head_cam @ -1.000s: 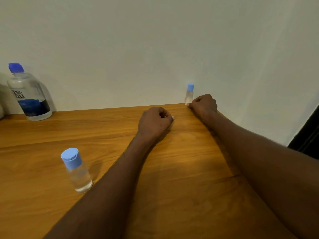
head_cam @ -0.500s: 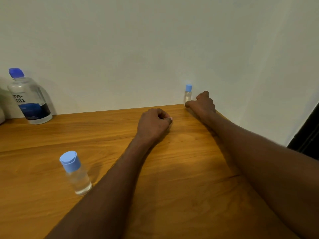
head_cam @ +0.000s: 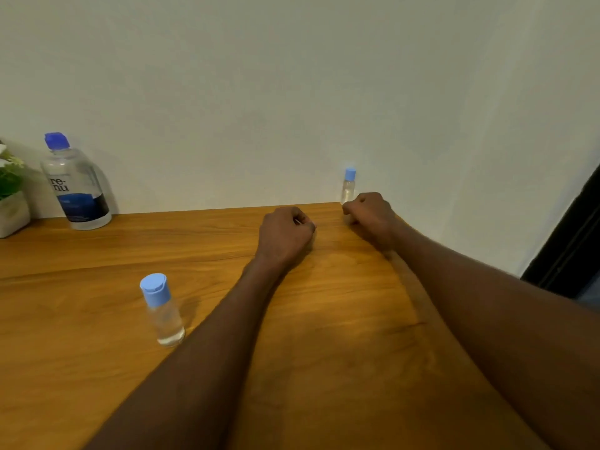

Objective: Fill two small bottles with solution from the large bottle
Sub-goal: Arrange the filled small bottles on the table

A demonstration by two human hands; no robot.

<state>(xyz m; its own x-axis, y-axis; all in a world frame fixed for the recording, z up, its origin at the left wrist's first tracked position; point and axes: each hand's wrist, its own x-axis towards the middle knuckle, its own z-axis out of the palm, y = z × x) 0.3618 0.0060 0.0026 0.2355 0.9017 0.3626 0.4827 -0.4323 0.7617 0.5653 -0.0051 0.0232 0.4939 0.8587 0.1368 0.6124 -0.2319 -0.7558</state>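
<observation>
Beside far bottle (head_cam: 348, 186), right hand (head_cam: 370, 216) lower.

Potted plant (head_cam: 11, 193) (far left), wooden table (head_cam: 97, 254)

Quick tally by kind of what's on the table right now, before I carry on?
Large bottle: 1
Small bottles, near and far: 2
Potted plant: 1
Hands, left hand and right hand: 2
Total: 6

Soft, even indoor light. Faint shadows fall rightward on the table (head_cam: 97, 368). Wide-angle bending curves the edges; detail is slightly soft
</observation>
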